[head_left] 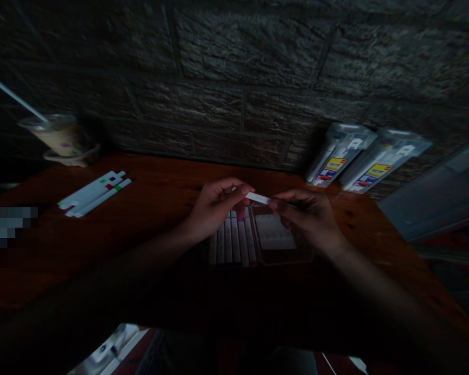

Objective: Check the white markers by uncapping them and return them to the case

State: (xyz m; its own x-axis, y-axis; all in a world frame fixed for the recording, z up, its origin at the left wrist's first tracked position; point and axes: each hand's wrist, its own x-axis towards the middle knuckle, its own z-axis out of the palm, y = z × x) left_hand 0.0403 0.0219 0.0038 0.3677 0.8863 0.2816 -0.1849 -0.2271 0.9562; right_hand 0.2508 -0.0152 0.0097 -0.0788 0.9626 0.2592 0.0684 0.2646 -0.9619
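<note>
A white marker pen [258, 198] is held level between my two hands, above an opened clear plastic case [305, 255]. My left hand [219, 203] pinches one end of it with thumb and fingers. At the other end, my right hand [307, 211] grips it the same way. Several white markers [233, 239] lie side by side in the left half of the case, partly covered by my left hand. The right half shows a pale paper insert [275, 232]. Dim light hides the finer print on the pen.
Several loose white markers [96, 192] with coloured bands lie on the wooden table [160, 182] to the left. Behind them a plastic drink cup [58, 135] with a straw stands in a holder. Two closed marker cases [332, 156] stand against the brick wall [219, 104] at right.
</note>
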